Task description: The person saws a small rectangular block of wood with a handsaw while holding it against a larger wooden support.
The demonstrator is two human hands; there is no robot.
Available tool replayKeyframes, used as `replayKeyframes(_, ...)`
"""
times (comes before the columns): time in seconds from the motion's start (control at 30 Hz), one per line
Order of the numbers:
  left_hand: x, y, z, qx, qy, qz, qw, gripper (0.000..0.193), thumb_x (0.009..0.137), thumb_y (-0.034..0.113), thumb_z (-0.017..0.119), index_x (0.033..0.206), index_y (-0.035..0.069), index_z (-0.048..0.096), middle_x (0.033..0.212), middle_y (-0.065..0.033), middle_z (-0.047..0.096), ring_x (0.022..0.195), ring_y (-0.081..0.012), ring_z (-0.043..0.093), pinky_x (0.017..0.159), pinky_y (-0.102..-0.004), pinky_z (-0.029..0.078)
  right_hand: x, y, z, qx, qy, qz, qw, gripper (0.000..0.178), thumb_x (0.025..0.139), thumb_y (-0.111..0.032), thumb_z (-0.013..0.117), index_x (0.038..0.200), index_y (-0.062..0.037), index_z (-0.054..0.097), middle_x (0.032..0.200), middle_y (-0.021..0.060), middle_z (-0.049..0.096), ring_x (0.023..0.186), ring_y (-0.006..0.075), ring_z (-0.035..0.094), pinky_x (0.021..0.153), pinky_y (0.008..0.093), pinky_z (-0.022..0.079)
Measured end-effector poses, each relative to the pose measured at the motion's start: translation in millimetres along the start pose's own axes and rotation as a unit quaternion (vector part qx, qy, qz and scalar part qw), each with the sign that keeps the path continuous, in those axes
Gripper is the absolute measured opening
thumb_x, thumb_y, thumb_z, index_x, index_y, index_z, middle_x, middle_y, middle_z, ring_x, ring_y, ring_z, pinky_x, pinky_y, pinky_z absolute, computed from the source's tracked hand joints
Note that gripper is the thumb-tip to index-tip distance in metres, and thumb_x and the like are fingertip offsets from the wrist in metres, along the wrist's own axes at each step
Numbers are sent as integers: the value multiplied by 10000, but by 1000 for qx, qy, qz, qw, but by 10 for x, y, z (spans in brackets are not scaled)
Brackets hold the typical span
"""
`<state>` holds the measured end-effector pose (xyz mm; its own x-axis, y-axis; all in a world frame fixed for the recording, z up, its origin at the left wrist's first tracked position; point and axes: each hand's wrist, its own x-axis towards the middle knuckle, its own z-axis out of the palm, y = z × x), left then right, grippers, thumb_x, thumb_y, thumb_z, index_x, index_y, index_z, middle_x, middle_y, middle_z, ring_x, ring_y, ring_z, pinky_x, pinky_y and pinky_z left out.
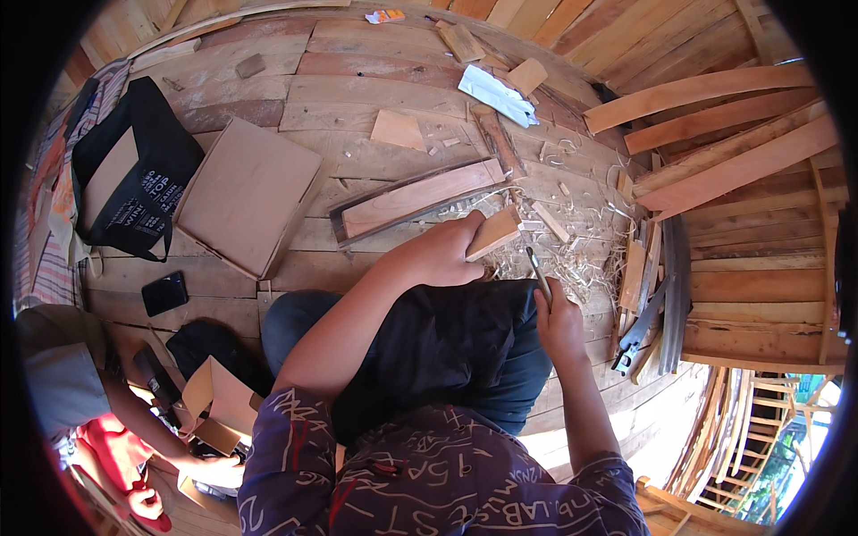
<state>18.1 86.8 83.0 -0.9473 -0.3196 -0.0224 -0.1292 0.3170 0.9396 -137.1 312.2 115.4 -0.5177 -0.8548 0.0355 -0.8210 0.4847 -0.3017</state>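
My left hand [450, 249] is closed round a short block of pale wood [494, 234], whose end points up and to the right. Gripped in my right hand [560, 320] is a slim hand tool with a narrow dark blade [536, 268]; its exact kind is too small to tell. The tool's tip stands just right of the block, with a small gap between them. Curled wood shavings [572, 259] lie thickly on the floor beyond the tool. Past my left hand, a long reddish board [424, 198] rests on a darker plank.
Left are a flat cardboard box [255, 192], a black bag [134, 174] and a phone [164, 293]. A hand saw [639, 335] leans among offcuts at right, below curved planks [706, 98]. Another person's arm [147, 420] reaches toward an open carton [219, 397] at lower left.
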Motion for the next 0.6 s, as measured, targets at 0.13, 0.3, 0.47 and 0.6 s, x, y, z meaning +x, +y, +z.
replayKeyframes(0.13, 6, -74, 0, 2, 9, 10, 1000, 661, 739, 143, 666, 1320, -37, 405, 1075, -313, 614, 1033, -434, 604, 867, -452, 477, 20, -19, 43, -7, -20, 31, 999, 223, 956, -193, 584, 1127, -52, 558, 723, 240, 643, 689, 462, 637, 580, 531, 495)
replayKeyframes(0.3, 39, -51, -15, -65, -2, -30, 997, 612, 765, 161, 676, 1297, -28, 439, 1048, -265, 631, 978, -360, 630, 848, -414, 485, 51, 14, -7, 41, -39, 31, 998, 238, 953, -193, 589, 1134, -41, 556, 754, 229, 651, 708, 443, 644, 609, 487, 508)
replayKeyframes(0.47, 82, -225, -57, -67, 6, -88, 994, 540, 802, 208, 677, 1260, -9, 491, 1009, -203, 641, 936, -285, 628, 827, -369, 480, 34, 115, -9, 189, -74, 30, 979, 259, 956, -180, 583, 1169, -35, 559, 824, 233, 658, 773, 415, 654, 653, 439, 507)
replayKeyframes(0.6, 129, -378, -111, -52, 5, -107, 993, 522, 814, 240, 672, 1247, 2, 505, 1008, -195, 650, 929, -284, 626, 811, -362, 477, -8, 338, 182, 105, -58, -16, 993, 277, 958, -174, 573, 1205, -48, 568, 872, 222, 677, 806, 395, 666, 659, 447, 517)
